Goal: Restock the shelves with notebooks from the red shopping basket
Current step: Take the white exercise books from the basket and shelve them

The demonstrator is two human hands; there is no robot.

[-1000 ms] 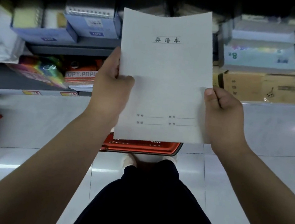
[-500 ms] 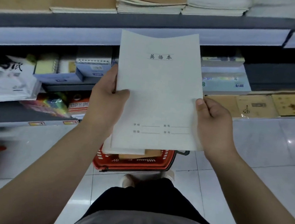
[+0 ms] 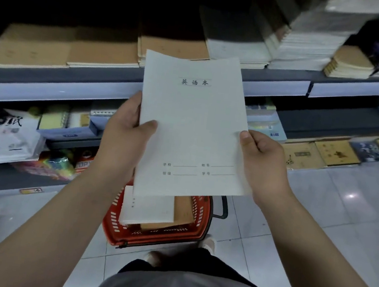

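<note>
I hold a thin pale grey notebook (image 3: 191, 129) upright in front of me, its printed cover facing me. My left hand (image 3: 123, 138) grips its left edge with the thumb on the cover. My right hand (image 3: 261, 160) grips the right edge the same way. Below it on the floor stands the red shopping basket (image 3: 199, 234), holding white and brown notebooks (image 3: 149, 210). Behind the held notebook runs a shelf (image 3: 274, 85) carrying stacks of brown notebooks (image 3: 101, 52) and white notebooks (image 3: 241, 47).
A lower shelf (image 3: 46, 94) holds boxed spiral pads, a white bag (image 3: 1, 134) and colourful packs. Brown boxed items (image 3: 336, 152) line the bottom row at right. The tiled floor (image 3: 342, 210) spreads to the right. My feet stand just behind the basket.
My view has tilted upward, bringing the upper shelf with the notebook stacks into sight. More of the basket shows below. Both hands keep the same grip on the notebook.
</note>
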